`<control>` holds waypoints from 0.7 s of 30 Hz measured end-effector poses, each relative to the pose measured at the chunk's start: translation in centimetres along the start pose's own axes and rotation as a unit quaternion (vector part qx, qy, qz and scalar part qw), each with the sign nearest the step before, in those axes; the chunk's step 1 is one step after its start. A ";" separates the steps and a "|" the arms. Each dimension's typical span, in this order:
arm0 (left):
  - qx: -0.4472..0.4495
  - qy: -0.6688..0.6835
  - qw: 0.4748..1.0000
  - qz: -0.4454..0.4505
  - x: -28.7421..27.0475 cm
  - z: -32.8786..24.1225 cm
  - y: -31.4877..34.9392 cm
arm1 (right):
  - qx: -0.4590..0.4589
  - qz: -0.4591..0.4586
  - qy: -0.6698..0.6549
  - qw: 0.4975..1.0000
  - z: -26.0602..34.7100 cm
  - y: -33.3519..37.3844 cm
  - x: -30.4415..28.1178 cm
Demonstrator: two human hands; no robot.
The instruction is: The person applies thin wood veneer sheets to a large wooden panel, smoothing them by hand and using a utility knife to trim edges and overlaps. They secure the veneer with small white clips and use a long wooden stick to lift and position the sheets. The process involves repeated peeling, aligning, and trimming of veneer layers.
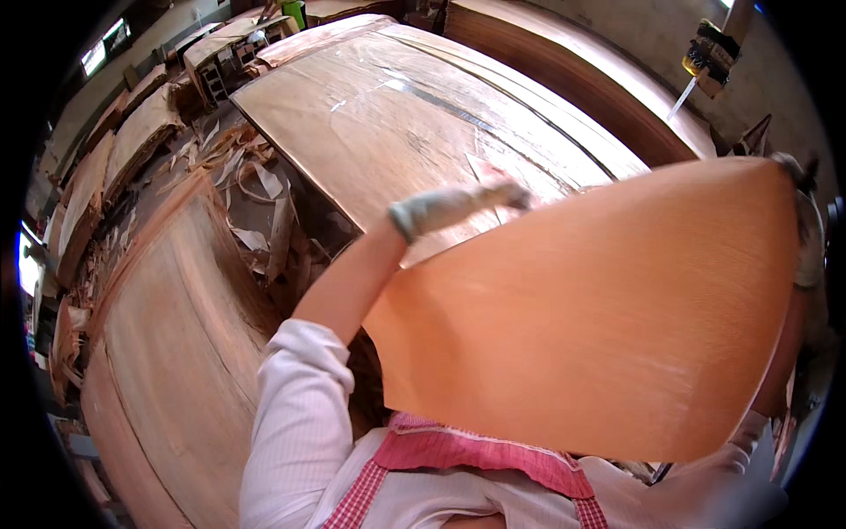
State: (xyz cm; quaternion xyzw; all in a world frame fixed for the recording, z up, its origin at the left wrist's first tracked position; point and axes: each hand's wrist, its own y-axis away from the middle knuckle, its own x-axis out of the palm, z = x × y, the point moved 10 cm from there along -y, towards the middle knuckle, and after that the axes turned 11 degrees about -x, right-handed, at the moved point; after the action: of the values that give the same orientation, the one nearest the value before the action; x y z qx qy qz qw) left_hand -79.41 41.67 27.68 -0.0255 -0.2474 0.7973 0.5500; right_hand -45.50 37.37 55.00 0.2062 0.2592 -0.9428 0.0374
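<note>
Stretching across the middle came the broad wooden surface point(344, 115), pale brown, glossy in streaks and crossed by long dark lines toward its far side. Behind it, up at the right, ran a long pile point(564, 62), its reddish-brown side showing layer upon layer! Down at the lower left lay another big spread of wood sheets point(176, 353), grain lengthwise, edges ragged.

And front and centre, there it was: the orange-brown sheet point(582, 326), thin, smooth and slightly bowed, up before the person's chest and overlapping the near side of the broad surface in view. Below its lower edge peeked a pink apron point(476, 450) with checked straps, worn over a pale striped shirt point(300, 414).

Now the hands, both gloved! Out at the far right, the right hand point(808, 225) had its fingers closed on the sheet's upper corner, the dark fingertips folded over the edge. The left hand point(467, 203) reached out above the broad surface, just beyond the sheet's upper edge; its fingers were blurred, and whether they held anything could not be told.

Between the surfaces at the left, curled wood scraps point(256, 181) lay in a tangle. Smallest of all, a bright green object point(293, 12) stood at the top.
</note>
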 end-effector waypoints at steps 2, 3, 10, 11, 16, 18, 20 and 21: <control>-0.047 0.096 0.989 -0.097 -4.5 -2.1 -4.3 | 0.004 -0.020 0.031 0.999 1.8 2.8 -4.6; -0.036 -0.077 0.983 -0.165 -5.7 -2.9 -4.1 | 0.004 -0.017 0.025 1.000 0.8 3.6 -6.1; -0.141 -0.909 0.105 -0.378 -10.4 -4.7 -9.8 | 0.050 -0.041 0.074 0.995 1.8 12.6 -17.3; -0.174 -0.910 0.045 -0.374 -10.4 -5.0 -10.1 | 0.064 -0.032 0.081 0.994 1.2 13.4 -18.2; -0.024 -0.888 -0.164 -0.429 -0.3 -1.0 -6.6 | 0.178 0.081 0.265 0.944 -6.7 15.7 -17.9; 0.044 -0.845 -0.275 -0.457 3.8 2.7 -3.7 | 0.203 0.155 0.288 0.923 -9.6 15.6 -12.7; 0.071 -0.791 -0.392 -0.464 8.2 3.0 -2.2 | 0.252 0.126 0.243 0.928 -13.2 16.5 -8.3; 0.094 -0.747 -0.455 -0.475 10.2 4.3 -0.6 | 0.219 0.157 0.252 0.930 -15.4 16.1 -5.4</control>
State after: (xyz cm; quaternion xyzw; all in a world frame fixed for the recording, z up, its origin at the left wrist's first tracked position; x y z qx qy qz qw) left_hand -84.20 49.30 34.09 -0.7767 0.2354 0.5817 0.0543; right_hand -32.00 31.04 37.56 0.4780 0.0117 -0.8753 0.0722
